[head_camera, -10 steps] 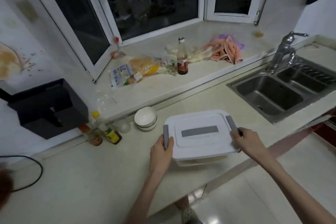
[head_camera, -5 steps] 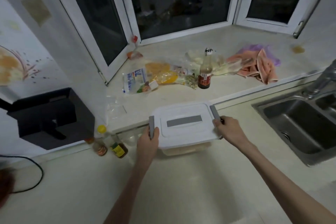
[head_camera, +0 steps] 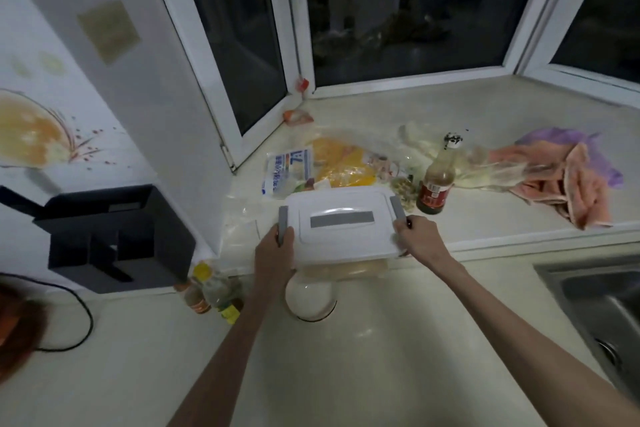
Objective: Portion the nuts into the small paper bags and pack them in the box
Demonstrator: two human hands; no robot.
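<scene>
A white plastic box (head_camera: 341, 224) with a closed lid, a grey handle strip and grey side clips is held in the air over the edge of the windowsill. My left hand (head_camera: 275, 250) grips its left clip side and my right hand (head_camera: 417, 239) grips its right side. Its translucent base shows pale contents that I cannot make out. No small paper bags are visible. A clear bag of what look like nuts (head_camera: 403, 189) lies on the sill just behind the box.
A sauce bottle (head_camera: 435, 184) stands right of the box. Food packets (head_camera: 289, 172), plastic bags and a pink cloth (head_camera: 568, 180) litter the sill. White bowls (head_camera: 310, 300) and small bottles (head_camera: 214, 291) sit below the box. A black appliance (head_camera: 114, 239) is left; a sink (head_camera: 602, 305) right.
Both hands have carried the box away from the counter's front edge, up and toward the windowsill. The bowls, hidden half a second ago, now show beneath it.
</scene>
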